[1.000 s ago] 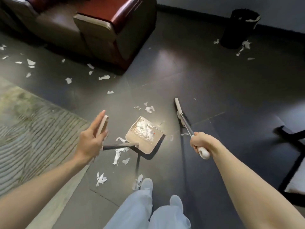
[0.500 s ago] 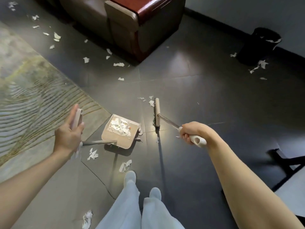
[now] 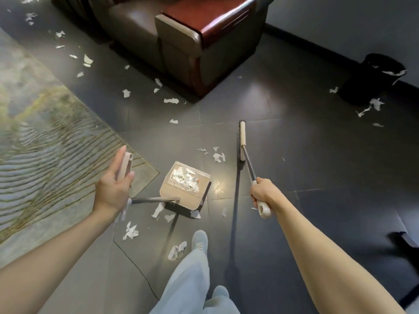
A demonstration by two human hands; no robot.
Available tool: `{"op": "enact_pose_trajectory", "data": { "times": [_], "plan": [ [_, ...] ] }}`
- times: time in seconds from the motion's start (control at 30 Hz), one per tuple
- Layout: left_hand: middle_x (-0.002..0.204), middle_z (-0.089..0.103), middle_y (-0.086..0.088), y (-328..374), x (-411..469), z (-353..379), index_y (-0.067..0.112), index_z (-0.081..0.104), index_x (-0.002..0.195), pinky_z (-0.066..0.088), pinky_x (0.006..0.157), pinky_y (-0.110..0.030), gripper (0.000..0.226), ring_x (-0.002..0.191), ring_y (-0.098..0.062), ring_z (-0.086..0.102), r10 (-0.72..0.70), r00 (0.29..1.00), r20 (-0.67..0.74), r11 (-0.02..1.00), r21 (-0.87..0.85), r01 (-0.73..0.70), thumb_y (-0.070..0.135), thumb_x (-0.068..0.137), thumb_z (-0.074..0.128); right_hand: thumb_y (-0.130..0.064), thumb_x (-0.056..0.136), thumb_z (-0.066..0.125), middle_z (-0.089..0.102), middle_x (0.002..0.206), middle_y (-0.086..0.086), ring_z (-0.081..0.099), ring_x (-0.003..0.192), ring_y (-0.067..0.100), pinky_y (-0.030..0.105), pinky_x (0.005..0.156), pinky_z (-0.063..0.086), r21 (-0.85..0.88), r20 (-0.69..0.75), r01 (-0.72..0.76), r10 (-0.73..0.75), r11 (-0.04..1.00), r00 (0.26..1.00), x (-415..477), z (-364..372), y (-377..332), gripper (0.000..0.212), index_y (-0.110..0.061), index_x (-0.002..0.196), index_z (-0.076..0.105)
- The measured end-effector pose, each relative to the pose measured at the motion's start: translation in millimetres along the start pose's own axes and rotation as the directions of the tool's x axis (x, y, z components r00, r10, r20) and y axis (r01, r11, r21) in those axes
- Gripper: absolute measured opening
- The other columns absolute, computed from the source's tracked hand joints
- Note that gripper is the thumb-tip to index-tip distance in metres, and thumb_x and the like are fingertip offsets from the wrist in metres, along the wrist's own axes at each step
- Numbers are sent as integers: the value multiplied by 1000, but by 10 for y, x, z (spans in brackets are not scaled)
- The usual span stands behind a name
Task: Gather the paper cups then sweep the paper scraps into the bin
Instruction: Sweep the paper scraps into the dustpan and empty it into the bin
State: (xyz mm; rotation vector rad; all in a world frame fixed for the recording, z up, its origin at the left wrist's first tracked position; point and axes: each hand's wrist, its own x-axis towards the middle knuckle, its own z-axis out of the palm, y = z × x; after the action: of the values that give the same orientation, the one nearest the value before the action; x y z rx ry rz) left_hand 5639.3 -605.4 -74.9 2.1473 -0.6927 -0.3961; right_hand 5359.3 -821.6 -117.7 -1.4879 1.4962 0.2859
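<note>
Centre frame, on the floor: dustpan and broom among paper scraps
Fingers of the left hand clasp the dustpan handle; the right hand curls tight round the broom handle; scraps lie in the dustpan; bin upper right

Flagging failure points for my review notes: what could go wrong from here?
The dustpan, held by the left hand, carries a pile of scraps, and the bin stands far off: it may spill on the way. The loose pieces beside the shoe could be stepped on or missed.
</note>
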Motion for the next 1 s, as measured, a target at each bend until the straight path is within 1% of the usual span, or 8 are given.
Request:
{"op": "enact_pose_trajectory", "data": {
  "times": [0.07, 0.3, 0.37, 0.47, 0.57, 0.77, 0.87, 1.0],
  "plan": [
    [140, 50, 13, 19, 259, 45, 65, 35, 132, 50, 96, -44, 67, 115, -29, 58, -2, 999, 35, 1000, 0, 2, 14, 94, 57, 1, 83, 42, 56, 89, 18, 53, 78, 30, 34, 68, 48, -25, 26, -11, 12, 1000, 1000, 184, 77, -219, 20, -6, 101, 45],
    [130, 60, 3, 215, 988, 282, 70, 39, 126, 50, 93, -53, 70, 107, -39, 59, 7, 988, 154, 1000, -14, -5, 12, 92, 59, 7, 83, 36, 44, 50, 3, 38, 37, 11, 18, 38, 34, 426, 278, -223, 108, 877, 955, 419, 94, -688, 31, -9, 106, 51],
    [128, 60, 10, 340, 1064, 414, 70, 39, 126, 50, 94, -52, 70, 104, -31, 62, 38, 976, 213, 999, 2, -39, 12, 92, 61, 8, 79, 38, 42, 49, 2, 35, 35, 10, 15, 37, 33, 445, 273, -227, 110, 866, 956, 348, -63, -598, 37, -1, 110, 57],
    [123, 61, 10, 532, 1134, 636, 71, 36, 126, 55, 85, -35, 73, 92, -14, 64, 120, 948, 293, 991, 25, -133, 13, 91, 63, 8, 79, 40, 44, 47, 3, 36, 34, 9, 15, 36, 34, 481, 210, -201, 111, 853, 971, 205, -291, -395, 50, -16, 119, 58],
    [122, 61, 5, 710, 1136, 846, 70, 34, 128, 47, 76, -21, 72, 84, -13, 62, 167, 933, 318, 981, 40, -189, 14, 92, 62, 4, 78, 43, 50, 54, 6, 42, 40, 11, 20, 39, 38, 441, 93, -126, 95, 889, 991, 121, -528, -198, 49, -7, 125, 53],
    [121, 59, 10, 1055, 1028, 1206, 60, 37, 135, 49, 93, -37, 69, 92, -21, 60, 194, 939, 286, 981, -28, -194, 11, 92, 60, 1, 75, 42, 53, 59, 12, 47, 47, 21, 30, 51, 41, 286, -92, -105, 136, 952, 986, 259, -1123, 322, 57, -5, 132, 43],
    [119, 59, 8, 1205, 930, 1438, 57, 37, 137, 46, 84, -30, 67, 90, -22, 60, 211, 943, 257, 977, -34, -210, 12, 93, 59, -2, 77, 42, 57, 55, 11, 52, 47, 23, 30, 53, 44, 189, -123, -144, 169, 971, 978, 395, -1416, 660, 52, -8, 128, 45],
    [111, 63, 6, 1315, 850, 1692, 64, 36, 133, 51, 80, -37, 69, 77, -20, 59, 190, 948, 254, 982, -50, -183, 13, 93, 59, -3, 81, 41, 62, 75, 15, 57, 67, 30, 40, 71, 53, 28, -69, -222, 223, 975, 972, 584, -1616, 1040, 34, -4, 115, 44]
  ]
}}
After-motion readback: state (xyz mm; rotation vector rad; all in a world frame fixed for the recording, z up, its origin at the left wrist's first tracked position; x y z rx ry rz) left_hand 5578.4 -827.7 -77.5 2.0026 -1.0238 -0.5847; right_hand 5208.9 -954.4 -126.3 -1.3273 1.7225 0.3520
